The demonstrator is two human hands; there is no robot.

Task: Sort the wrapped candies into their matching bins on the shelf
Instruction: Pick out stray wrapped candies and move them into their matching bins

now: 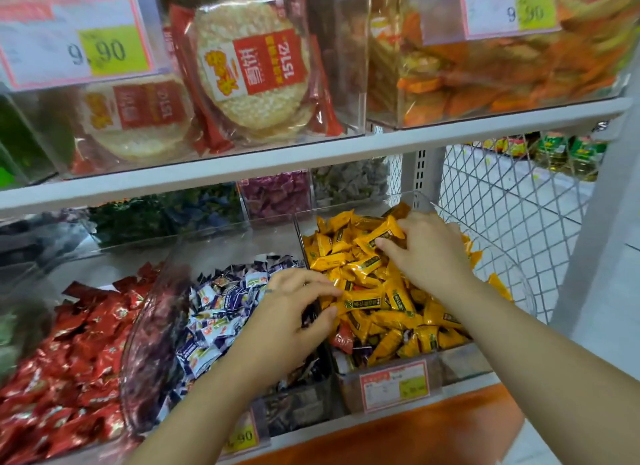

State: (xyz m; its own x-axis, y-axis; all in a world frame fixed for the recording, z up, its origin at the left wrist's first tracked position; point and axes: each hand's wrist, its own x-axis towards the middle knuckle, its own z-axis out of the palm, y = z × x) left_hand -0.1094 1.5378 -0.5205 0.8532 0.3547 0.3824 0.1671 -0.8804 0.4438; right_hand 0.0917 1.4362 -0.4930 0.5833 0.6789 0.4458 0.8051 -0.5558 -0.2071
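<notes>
Three clear bins sit side by side on the lower shelf: red-wrapped candies (69,343) at left, blue-and-white candies (214,312) in the middle, yellow candies (388,312) at right. A stray red candy (342,340) and a dark one (360,352) lie among the yellow ones near the front. My left hand (291,322) reaches over the divider into the yellow bin, its fingers curled at a yellow candy; whether it grips it I cannot tell. My right hand (426,253) is deeper in the yellow bin, fingers pinching a yellow candy (379,236).
Behind are bins of green, blue, purple and grey candies (277,194). The upper shelf (311,156) carries rice cracker packs (249,73) and orange snack packs (485,80) with price tags. A wire mesh panel (502,201) closes the right side. A price label (394,385) fronts the yellow bin.
</notes>
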